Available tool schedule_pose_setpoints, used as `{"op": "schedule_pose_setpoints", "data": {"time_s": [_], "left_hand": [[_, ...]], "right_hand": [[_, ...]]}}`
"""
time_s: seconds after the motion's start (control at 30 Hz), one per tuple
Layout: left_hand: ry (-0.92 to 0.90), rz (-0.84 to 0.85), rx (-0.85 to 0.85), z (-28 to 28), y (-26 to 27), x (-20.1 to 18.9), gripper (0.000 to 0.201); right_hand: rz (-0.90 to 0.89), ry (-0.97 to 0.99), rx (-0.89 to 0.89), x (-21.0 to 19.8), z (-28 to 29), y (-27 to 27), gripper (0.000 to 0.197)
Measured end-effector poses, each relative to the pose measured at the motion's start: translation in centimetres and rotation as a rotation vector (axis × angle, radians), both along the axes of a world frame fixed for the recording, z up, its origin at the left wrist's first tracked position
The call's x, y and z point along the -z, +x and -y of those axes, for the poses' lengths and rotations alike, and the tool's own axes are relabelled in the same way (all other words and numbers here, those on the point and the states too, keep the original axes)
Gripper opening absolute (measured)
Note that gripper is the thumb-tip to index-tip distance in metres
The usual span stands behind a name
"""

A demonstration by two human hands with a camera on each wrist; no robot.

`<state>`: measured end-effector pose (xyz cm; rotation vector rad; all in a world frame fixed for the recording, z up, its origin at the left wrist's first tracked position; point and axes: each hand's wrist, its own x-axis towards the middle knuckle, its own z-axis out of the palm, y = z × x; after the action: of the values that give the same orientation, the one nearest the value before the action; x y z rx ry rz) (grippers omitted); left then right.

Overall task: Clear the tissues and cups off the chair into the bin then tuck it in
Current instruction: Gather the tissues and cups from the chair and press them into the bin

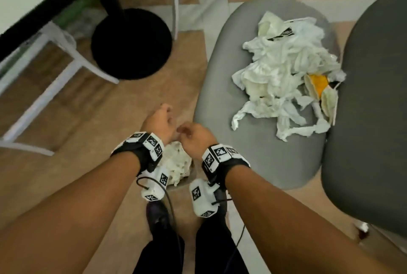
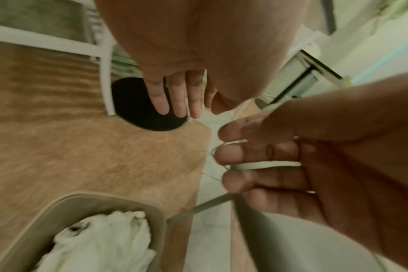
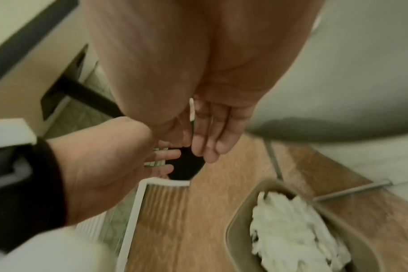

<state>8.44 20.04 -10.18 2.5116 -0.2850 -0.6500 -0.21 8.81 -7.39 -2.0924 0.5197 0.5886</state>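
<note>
A grey chair seat (image 1: 253, 152) on the right holds a heap of crumpled white tissues (image 1: 284, 71). A crushed cup with a yellow inside (image 1: 317, 84) lies at the heap's right edge, against the dark chair back (image 1: 374, 97). A beige bin (image 2: 105, 202) stands on the floor left of the seat, with white tissues (image 2: 100, 239) inside. My left hand (image 1: 160, 121) and right hand (image 1: 193, 137) hover close together above it. Both have straight, spread fingers and hold nothing. The wrist views show the left fingers (image 2: 175, 95) and right fingers (image 3: 210, 136) empty over the bin (image 3: 240, 211).
A round black table base (image 1: 132, 44) sits on the wooden floor ahead, under a black-edged table (image 1: 44, 5). White chair frames (image 1: 55, 71) stand at the left and far side. My legs and a dark shoe (image 1: 158, 214) are just behind the bin.
</note>
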Motion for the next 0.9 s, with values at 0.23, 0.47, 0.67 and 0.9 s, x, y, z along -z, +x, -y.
{"op": "schedule_pose_setpoints", "data": {"time_s": [0.23,0.47,0.67,0.9], "left_hand": [[-0.084,0.185,0.502,14.4,-4.8,-3.0,0.052],[0.177,0.086,0.771,21.8,-8.8,0.1,0.059],[0.143,0.118,0.778,21.5,-9.0,0.6,0.033],[-0.021,-0.031,0.394,21.4,-8.3,0.0,0.020]], "right_hand": [[0.081,-0.342,0.414,-0.4,16.8,-7.8,0.028],[-0.057,-0.545,0.536,2.1,24.7,-12.8,0.059],[-0.197,-0.430,0.472,3.5,26.4,-13.9,0.073],[-0.006,-0.289,0.365,4.6,24.7,-12.4,0.017]]}}
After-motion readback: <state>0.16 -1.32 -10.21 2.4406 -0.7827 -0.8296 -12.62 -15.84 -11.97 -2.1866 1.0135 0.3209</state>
